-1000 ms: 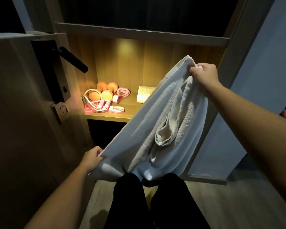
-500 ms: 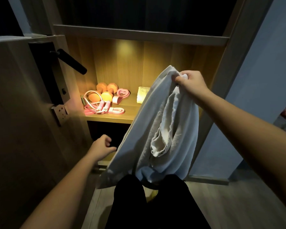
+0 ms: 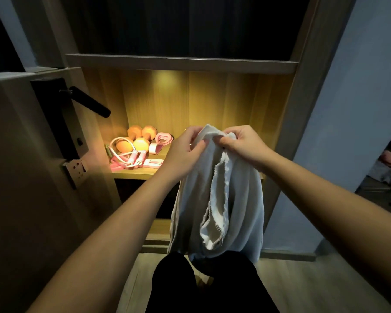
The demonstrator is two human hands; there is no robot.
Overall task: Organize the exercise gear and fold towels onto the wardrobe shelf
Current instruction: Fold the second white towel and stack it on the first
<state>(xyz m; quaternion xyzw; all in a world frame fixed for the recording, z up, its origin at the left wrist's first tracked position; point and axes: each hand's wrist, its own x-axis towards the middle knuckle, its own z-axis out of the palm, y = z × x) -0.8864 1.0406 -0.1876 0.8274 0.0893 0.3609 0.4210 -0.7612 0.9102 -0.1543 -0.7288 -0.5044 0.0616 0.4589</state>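
White towel [image 3: 226,195] hangs, long axis vertical, loose end down. Your left hand [image 3: 185,152] and right hand [image 3: 246,147] have their grip clamped on its top.

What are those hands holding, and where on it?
The left hand and right hand both pinch the white towel at its bunched top edge.

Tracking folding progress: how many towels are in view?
1: the white towel hangs from the left hand and right hand, in front of the lit shelf. It blocks the shelf's right side, so others may be hidden.
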